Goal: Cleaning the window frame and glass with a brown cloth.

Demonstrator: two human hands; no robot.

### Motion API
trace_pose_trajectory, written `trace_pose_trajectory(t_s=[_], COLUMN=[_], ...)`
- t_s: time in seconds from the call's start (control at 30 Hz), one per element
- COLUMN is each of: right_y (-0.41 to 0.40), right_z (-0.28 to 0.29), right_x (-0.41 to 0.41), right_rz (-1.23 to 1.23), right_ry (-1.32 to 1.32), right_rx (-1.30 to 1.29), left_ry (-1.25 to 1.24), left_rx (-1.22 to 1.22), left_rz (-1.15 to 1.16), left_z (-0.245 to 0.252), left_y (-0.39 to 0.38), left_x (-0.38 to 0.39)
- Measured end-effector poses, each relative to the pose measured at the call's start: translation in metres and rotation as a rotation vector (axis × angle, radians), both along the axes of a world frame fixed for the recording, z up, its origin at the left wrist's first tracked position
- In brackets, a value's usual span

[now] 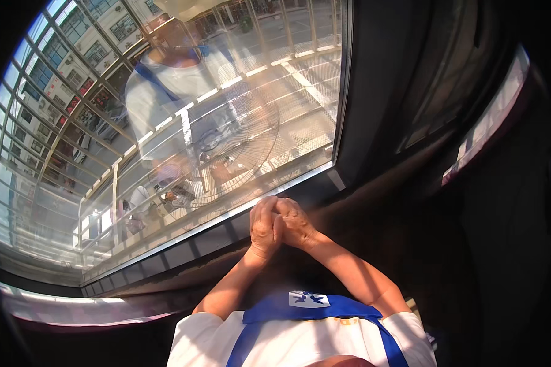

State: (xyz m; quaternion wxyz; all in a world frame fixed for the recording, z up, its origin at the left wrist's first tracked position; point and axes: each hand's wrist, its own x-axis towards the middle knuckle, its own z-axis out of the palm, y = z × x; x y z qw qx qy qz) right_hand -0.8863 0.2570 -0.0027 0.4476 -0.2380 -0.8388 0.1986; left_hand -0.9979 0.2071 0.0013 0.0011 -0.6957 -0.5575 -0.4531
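Observation:
My left hand [263,230] and my right hand [297,224] are pressed together in front of my chest, fingers curled against each other. No object shows in either one, though the space between the palms is hidden. Just beyond the fingertips runs the dark lower window frame [220,238]; whether they touch it I cannot tell. Behind that frame is a large glass pane [298,91] with metal security bars [96,87] outside. The glass reflects a person in a white shirt and blue straps, and a round wire fan guard [257,133] shows in it.
I wear a blue apron [266,312] over a white shirt [202,339]. A pale sunlit strip [92,309] lies at lower left, another [491,119] at right. Dark window framing [372,91] rises on the right. Buildings [92,36] and a street stand outside.

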Motion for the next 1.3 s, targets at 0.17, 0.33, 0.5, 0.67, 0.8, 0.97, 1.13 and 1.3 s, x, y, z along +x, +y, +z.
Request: trace_pose_trajectory(t_s=[0.17,0.33,0.5,0.67,0.8,0.97,1.13,1.3], right_y=[0.012,0.023,0.030,0.035,0.031,0.045,0.059,0.076], right_z=[-0.003,0.007,0.036,0.014,0.007,-0.001,-0.012,-0.035], right_x=[0.018,0.030,0.043,0.057,0.067,0.085,0.113,0.141], right_rz=[-0.031,0.013,0.049,0.021,-0.069,-0.045,0.092,0.187], right_ry=[0.026,-0.015,-0.045,-0.055,-0.083,-0.062,-0.078,0.047], right_rx=[-0.191,-0.061,-0.133,-0.096,-0.036,-0.087,0.066,0.031], left_ry=[-0.010,-0.012,-0.031,-0.039,-0.006,-0.013,0.004,-0.001], left_rx=[-0.009,-0.023,-0.074,-0.107,-0.149,-0.201,-0.107,-0.055], left_rz=[-0.021,-0.082,-0.151,-0.214,-0.236,-0.261,-0.149,-0.133], left_z=[0.003,0.006,0.014,0.017,0.019,0.022,0.008,-0.006], left_y=[0.014,0.023,0.034,0.037,0.040,0.053,0.057,0.063], left_x=[0.022,0.032,0.037,0.044,0.051,0.068,0.092,0.124])
